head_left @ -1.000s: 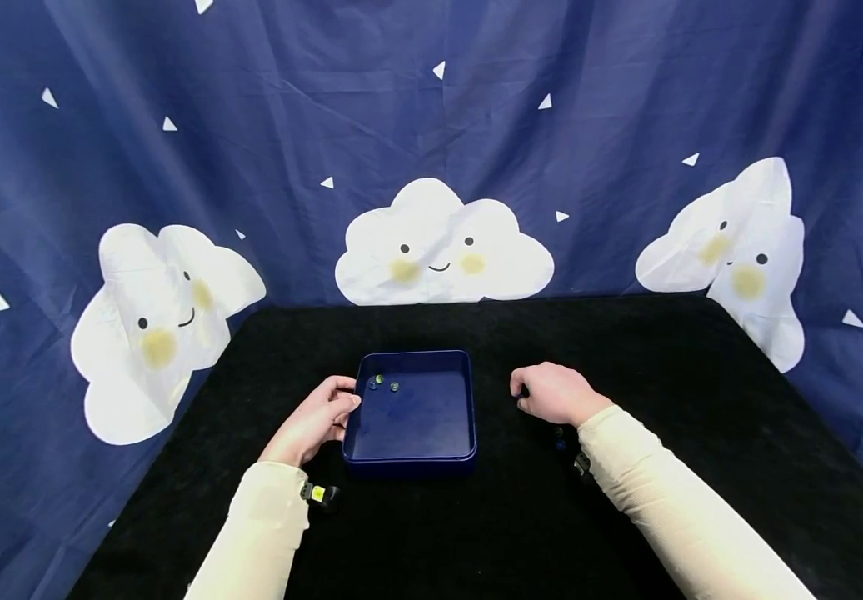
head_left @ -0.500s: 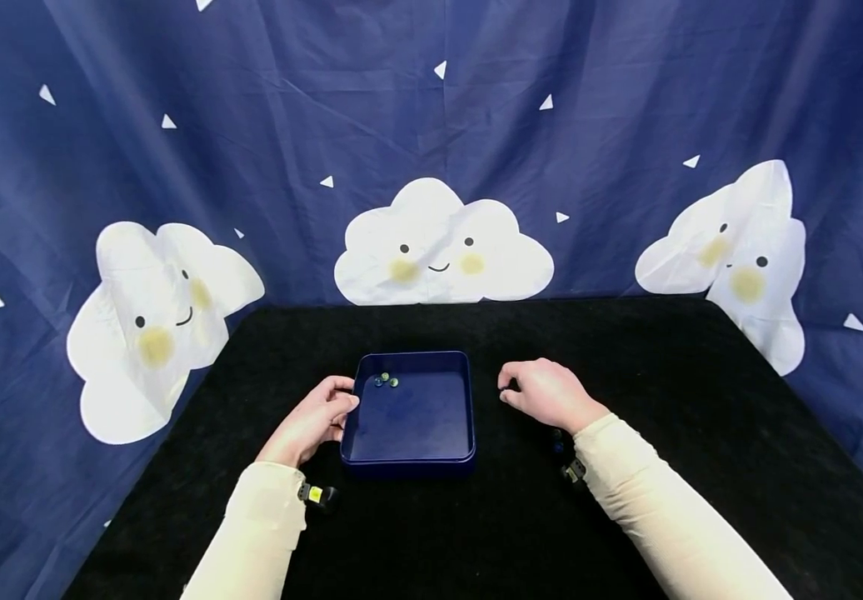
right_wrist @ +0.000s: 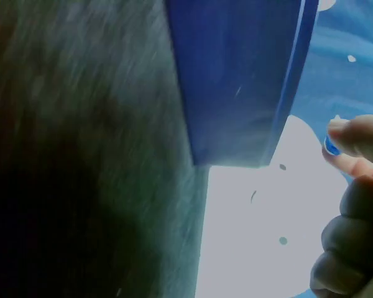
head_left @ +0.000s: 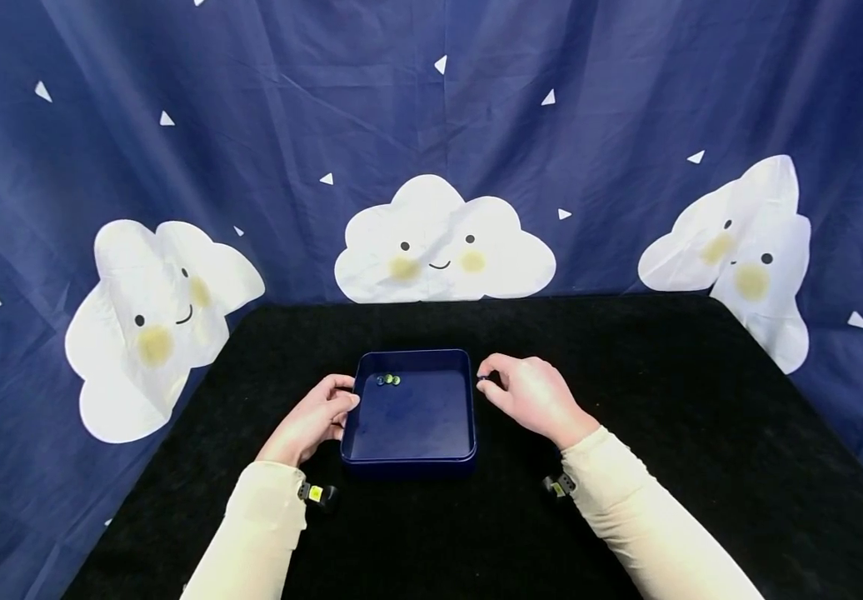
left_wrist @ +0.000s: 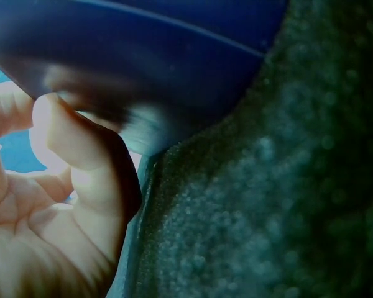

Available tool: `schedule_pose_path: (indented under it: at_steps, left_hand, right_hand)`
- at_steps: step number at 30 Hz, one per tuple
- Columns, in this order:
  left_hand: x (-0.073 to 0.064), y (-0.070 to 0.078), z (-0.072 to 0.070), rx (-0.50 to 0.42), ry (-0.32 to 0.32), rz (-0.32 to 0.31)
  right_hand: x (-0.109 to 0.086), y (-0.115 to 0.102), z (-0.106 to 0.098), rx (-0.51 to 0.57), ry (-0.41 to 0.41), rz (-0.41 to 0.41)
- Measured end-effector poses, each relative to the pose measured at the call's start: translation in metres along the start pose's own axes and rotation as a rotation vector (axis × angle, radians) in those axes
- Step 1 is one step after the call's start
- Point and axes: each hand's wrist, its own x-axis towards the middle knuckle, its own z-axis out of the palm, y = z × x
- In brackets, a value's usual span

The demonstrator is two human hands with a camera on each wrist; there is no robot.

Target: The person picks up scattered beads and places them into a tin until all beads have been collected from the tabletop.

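A square dark blue box [head_left: 420, 429] with low walls lies on the black cloth. Three small glass marbles [head_left: 389, 380], greenish and bluish, sit in a row near its far left corner. My left hand [head_left: 314, 419] holds the box at its left side; the left wrist view has the thumb [left_wrist: 81, 139] bent against the outer wall. Just off the box's right wall is my right hand [head_left: 539, 396]. Between its thumb and index finger it pinches a small blue and clear marble [right_wrist: 332, 146]. The other fingers of that hand are curled in.
The black cloth [head_left: 626, 350] covers the table. A dark blue curtain [head_left: 289, 100] with white clouds and triangles hangs behind it. A small camera [head_left: 319, 495] is worn at the left wrist, another camera [head_left: 559, 486] at the right.
My right hand has moved left, up to the box's right wall. Inside the box the marbles have rolled closer together into a row. Small marbles on the cloth below my right wrist are now hidden.
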Motion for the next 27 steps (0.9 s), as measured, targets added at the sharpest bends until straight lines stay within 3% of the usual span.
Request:
schedule_pose_path:
  at_steps: [11, 21, 27]
  left_hand:
    - [-0.001, 0.0, -0.003, -0.003, 0.003, 0.002]
    - [-0.001, 0.001, -0.002, -0.003, -0.008, 0.0]
    - [-0.001, 0.0, -0.001, 0.002, -0.005, 0.005]
  right_hand:
    - [0.0, -0.025, -0.002, 0.039, 0.045, -0.075]
    - [-0.004, -0.028, -0.001, 0.026, -0.013, -0.041]
    - [-0.004, -0.021, -0.007, 0.03, -0.004, -0.023]
